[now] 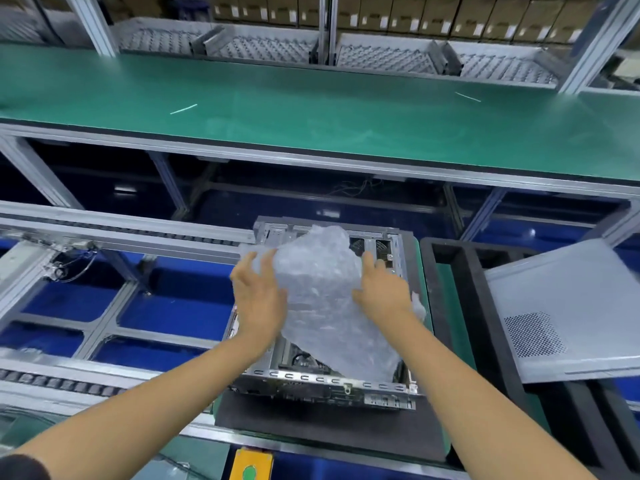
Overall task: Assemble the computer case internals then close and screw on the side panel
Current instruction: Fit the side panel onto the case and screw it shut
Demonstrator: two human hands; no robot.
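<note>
An open metal computer case (311,379) lies on its side on a dark foam pad (311,420), with fans and cabling showing inside. A crumpled sheet of clear bubble wrap (322,292) covers most of the opening. My left hand (258,299) presses against the wrap's left side with fingers spread. My right hand (384,289) lies on its right side, fingers fairly straight. The grey side panel (568,306), with a perforated vent patch, rests tilted to the right of the case.
A black foam frame (464,306) stands between case and panel. Roller conveyor rails (104,230) run to the left over blue bins. A green bench top (311,116) spans the back, with cartons on shelves behind. A yellow box with a green button (250,465) sits at the front edge.
</note>
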